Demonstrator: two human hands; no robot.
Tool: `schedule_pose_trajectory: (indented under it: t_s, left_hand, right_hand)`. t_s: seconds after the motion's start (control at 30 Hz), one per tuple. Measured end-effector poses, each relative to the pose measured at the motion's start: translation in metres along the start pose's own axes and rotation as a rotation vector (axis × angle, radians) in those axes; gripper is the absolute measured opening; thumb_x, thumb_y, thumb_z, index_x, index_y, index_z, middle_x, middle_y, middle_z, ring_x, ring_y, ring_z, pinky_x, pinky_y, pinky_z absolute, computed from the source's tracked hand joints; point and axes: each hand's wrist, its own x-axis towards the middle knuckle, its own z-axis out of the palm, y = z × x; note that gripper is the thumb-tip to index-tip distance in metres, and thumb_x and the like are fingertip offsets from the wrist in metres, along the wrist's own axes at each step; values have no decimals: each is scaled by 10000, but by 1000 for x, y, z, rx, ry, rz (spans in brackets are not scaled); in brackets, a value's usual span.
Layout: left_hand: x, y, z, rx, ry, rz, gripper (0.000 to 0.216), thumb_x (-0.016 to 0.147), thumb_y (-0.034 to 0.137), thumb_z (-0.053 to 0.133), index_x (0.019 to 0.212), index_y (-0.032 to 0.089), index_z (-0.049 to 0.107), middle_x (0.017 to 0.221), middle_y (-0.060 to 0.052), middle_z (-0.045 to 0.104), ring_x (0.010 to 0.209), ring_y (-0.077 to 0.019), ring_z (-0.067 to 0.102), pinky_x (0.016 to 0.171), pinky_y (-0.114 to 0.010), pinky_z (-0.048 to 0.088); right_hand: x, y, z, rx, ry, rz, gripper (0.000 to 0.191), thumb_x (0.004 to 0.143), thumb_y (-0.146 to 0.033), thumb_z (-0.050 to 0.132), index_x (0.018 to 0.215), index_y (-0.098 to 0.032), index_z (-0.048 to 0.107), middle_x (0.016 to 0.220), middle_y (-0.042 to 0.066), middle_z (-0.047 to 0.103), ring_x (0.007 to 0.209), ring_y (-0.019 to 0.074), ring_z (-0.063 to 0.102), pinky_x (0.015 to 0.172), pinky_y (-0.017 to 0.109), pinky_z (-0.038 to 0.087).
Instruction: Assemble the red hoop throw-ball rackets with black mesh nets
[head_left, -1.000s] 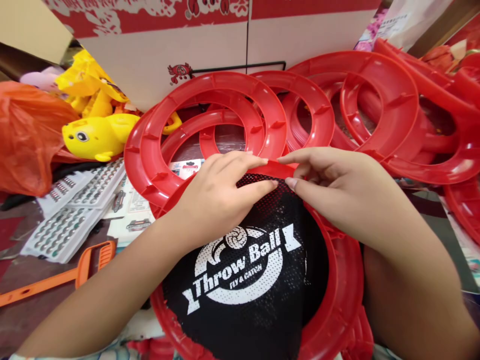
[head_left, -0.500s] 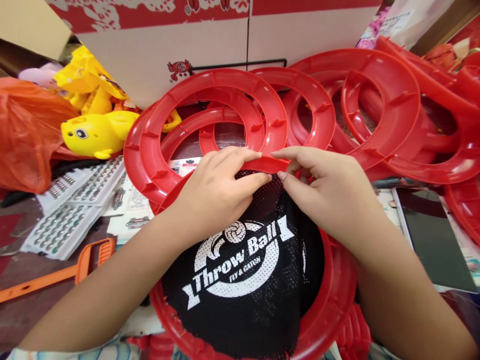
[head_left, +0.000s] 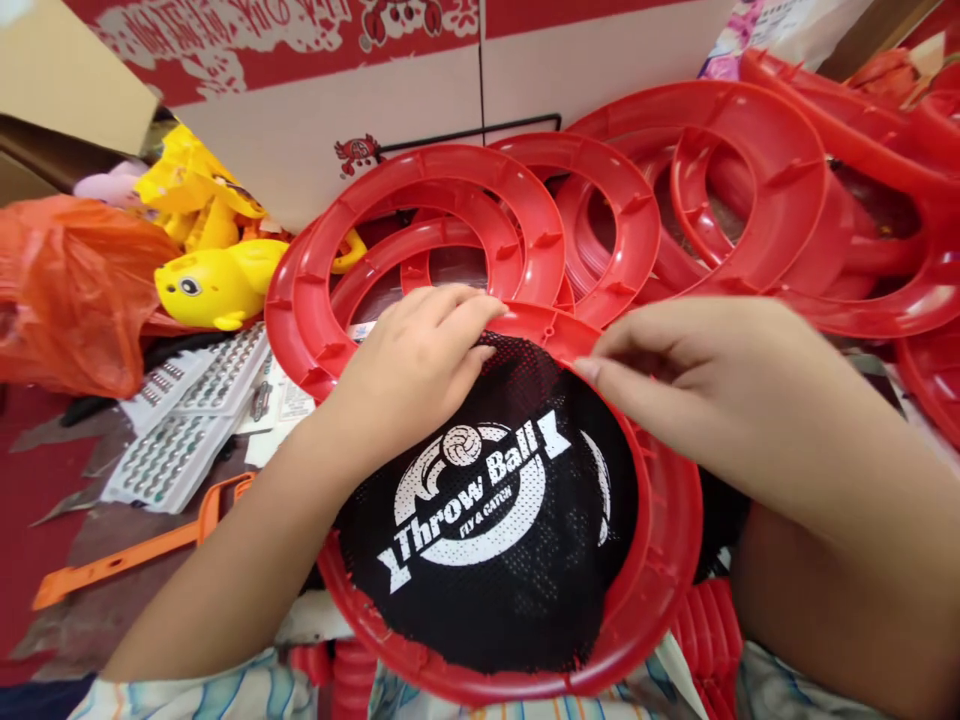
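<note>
A red plastic ring (head_left: 667,570) rests on my lap with a black mesh net (head_left: 517,590) across its opening. White lettering on the net reads "Throw Ball". My left hand (head_left: 412,370) grips the ring's far-left rim, its fingers curled over the edge and the thumb by the net. At the far-right rim, my right hand (head_left: 697,370) pinches with thumb and forefinger where net and ring meet; whether fabric is caught between them I cannot tell. Along the far edge between both hands, a strip of bare red rim shows beyond the net.
More red rings (head_left: 442,165) lean in a pile behind, before a red-and-white carton (head_left: 420,100). To the left are a yellow toy (head_left: 225,285), an orange bag (head_left: 67,290), white trays of small round parts (head_left: 172,450) and an orange handled tool (head_left: 127,555).
My right hand has moved right along the rim, away from my left hand. The net now lies flatter, and its right-hand fold has opened out. My left hand stays at the rim.
</note>
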Motion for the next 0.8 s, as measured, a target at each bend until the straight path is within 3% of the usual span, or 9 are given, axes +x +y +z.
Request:
schedule_pose_trajectory:
  t_s: [0.07,0.13,0.23,0.47,0.57,0.67,0.8]
  left_hand:
    - [0,-3,-3,18,-21,-28,333,956,161,523,1278,102,581,1289,-137,646,1256,-303,575,1112,-471,444]
    - [0,-4,-6,49,-58,-62,348,954,171,529,1295,108,561,1292,-133,639,1261,-303,570,1114,-466,443]
    - [-3,-5,-11,88,-99,-110,372,945,189,534,1312,123,540,1295,-138,632,1254,-307,574,1097,-477,454]
    - [-17,-5,-17,116,-62,-197,391,898,295,550,1251,129,569,1188,-174,666,1109,-353,634,986,-538,502]
    - [-19,-3,-20,125,-31,-211,392,888,321,566,1251,171,568,1121,-152,690,1081,-362,633,975,-569,490]
    - [-12,1,-23,41,-37,-192,374,892,304,565,1240,169,584,1186,-150,669,1148,-352,607,1014,-561,472]
    - [3,4,-22,-171,-94,-61,217,887,230,591,1080,178,676,1280,-107,631,1231,-258,583,1095,-456,444]
  right_hand:
    - [-6,-4,2,-94,-230,-20,303,908,-303,586,634,-192,653,561,-11,610,497,121,520,529,276,317]
    - [-9,-12,8,-235,-404,-26,297,927,-244,547,659,-188,661,626,17,651,547,150,575,540,291,312]
    - [-12,-28,19,-409,-496,32,228,900,-111,538,742,-173,689,735,57,697,654,199,655,561,308,329]
    - [-14,-32,29,-470,-297,-83,174,909,-181,581,779,-145,690,811,110,711,808,268,690,696,351,451]
    - [-12,-33,30,-447,-263,-83,188,901,-151,557,731,-160,637,767,89,690,762,251,678,648,332,395]
    - [-10,-35,30,-412,-211,-54,215,887,-133,529,682,-173,582,648,64,632,631,212,623,567,308,285]
    - [-8,-34,27,-291,-93,12,55,824,-122,570,830,-158,610,637,27,627,565,172,551,550,281,260]
